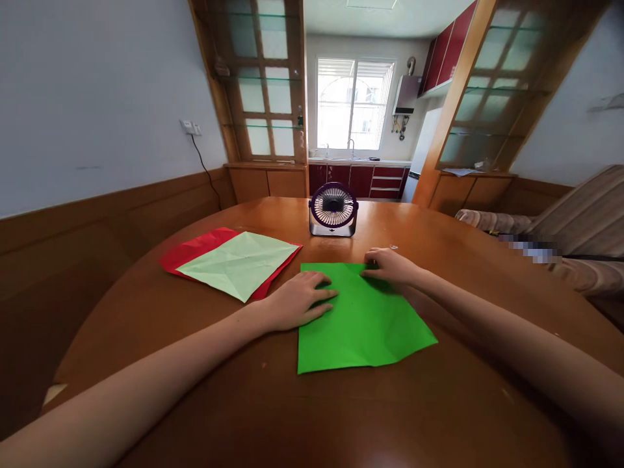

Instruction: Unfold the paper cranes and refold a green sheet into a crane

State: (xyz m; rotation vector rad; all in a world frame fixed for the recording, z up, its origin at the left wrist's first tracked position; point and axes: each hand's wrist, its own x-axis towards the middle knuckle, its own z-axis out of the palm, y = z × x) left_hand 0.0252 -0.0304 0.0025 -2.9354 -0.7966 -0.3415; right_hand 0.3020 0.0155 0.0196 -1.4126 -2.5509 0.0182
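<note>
A bright green sheet of paper (361,325) lies on the table in front of me, its right edge slightly raised and creased. My left hand (302,299) rests on the sheet's left side, fingers spread and pressed down. At the far right corner, my right hand (387,265) has its fingers curled and closed on the paper's edge; the corner itself is hidden under them. To the left of the green sheet, a pale green creased sheet of paper (241,263) lies on top of red paper (205,244).
A small purple desk fan (334,208) stands upright beyond the green paper. The brown wooden table (234,409) has a rounded edge. A striped sofa (585,221) stands at the right, glass-shelved cabinets (268,84) at the back. A black cord (207,169) hangs from the left wall.
</note>
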